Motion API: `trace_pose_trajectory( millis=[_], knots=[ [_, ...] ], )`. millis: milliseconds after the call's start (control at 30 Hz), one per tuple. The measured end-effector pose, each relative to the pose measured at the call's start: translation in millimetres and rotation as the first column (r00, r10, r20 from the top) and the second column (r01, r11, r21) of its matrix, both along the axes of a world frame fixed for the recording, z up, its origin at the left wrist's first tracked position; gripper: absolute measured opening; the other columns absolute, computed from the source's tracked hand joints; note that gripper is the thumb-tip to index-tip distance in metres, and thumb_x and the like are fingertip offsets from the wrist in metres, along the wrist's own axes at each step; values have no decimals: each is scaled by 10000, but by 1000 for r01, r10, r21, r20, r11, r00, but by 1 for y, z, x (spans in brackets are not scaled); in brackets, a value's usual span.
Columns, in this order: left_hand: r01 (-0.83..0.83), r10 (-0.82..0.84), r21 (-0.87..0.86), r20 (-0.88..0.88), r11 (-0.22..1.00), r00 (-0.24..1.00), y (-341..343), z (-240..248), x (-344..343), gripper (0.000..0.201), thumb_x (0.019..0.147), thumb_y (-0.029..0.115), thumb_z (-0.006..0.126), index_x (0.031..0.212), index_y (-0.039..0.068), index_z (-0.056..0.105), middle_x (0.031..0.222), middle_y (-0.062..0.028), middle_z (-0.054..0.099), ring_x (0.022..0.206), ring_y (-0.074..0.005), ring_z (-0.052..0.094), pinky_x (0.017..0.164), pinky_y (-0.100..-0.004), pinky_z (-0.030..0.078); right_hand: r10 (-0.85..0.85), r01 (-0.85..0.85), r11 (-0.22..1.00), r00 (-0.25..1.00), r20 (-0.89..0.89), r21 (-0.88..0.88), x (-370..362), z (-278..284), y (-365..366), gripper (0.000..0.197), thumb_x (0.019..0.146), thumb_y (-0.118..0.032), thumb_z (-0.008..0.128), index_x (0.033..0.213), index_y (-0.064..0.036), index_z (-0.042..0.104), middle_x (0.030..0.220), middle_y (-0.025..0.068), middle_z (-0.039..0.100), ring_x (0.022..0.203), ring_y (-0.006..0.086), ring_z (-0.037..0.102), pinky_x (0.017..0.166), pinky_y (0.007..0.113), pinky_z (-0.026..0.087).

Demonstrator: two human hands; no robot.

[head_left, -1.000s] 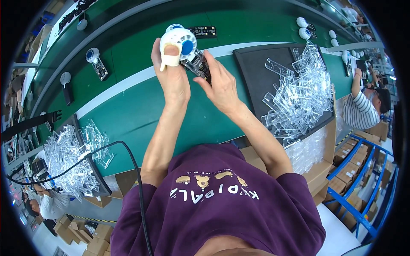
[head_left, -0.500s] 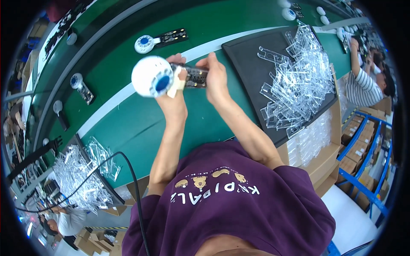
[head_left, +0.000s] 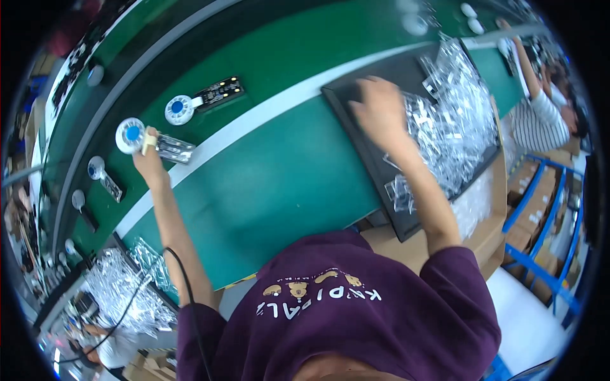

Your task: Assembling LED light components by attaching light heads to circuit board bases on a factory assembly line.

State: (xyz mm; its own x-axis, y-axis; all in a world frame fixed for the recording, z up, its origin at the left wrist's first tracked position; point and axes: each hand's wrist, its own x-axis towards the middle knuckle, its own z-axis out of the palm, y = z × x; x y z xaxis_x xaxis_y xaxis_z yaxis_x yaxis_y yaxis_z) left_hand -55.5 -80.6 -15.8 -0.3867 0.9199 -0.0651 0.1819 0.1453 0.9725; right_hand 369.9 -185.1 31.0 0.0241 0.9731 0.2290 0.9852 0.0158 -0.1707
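My left hand is closed on a circuit board unit with a round white head and a blue centre. Its board lies in a clear plastic cover, over the white strip along the green belt. A pale wrap covers one of that hand's fingers. Blurred by motion, my right hand is over a black tray, beside a heap of clear plastic covers. Its fingers are apart and nothing shows in them. Another round-headed unit with a bare black board lies on the belt just beyond my left hand.
More such units lie on the belt to the left. A second pile of clear covers is at lower left, near a black cable. An open cardboard box stands below the tray. A co-worker in stripes is at far right.
My hands have parted. The left has carried the unit leftward to the belt, and its board now shows in a clear cover. The right has let go and moved right over the tray.
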Motion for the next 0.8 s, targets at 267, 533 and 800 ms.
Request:
trace_pose_trajectory(
  millis=[267, 533, 800],
  knots=[
    [-106, -71, -244, -619, 964, 782, 39, 6, 30, 702, 713, 573, 642, 1022, -51, 559, 921, -197, 597, 850, -281, 608, 639, -376, 502, 44, -11, 994, 951, 305, -109, 122, -43, -45, 367, 751, -94, 616, 1102, -20, 533, 1107, 143, 553, 1023, 297, 517, 908, 393, 383],
    [-124, 132, -131, 57, 984, 990, 29, 5, 97, 627, 718, 454, 711, 1074, -20, 507, 902, -122, 597, 785, -166, 609, 546, -281, 505, -422, 299, 895, 809, -409, -331, 95, 11, -13, 318, 868, -92, 470, 1170, -2, 509, 1039, 184, 590, 860, 328, 593, 835, 412, 446],
    [113, -121, 56, 164, 992, 979, -33, 95, 161, 556, 701, 360, 757, 1043, -11, 523, 885, -92, 613, 776, -121, 587, 633, -229, 466, 158, -222, 971, 871, -466, -86, -82, 60, -18, 613, 798, -258, 651, 1323, -110, 372, 1086, 192, 521, 914, 349, 568, 773, 400, 469]
  ],
)
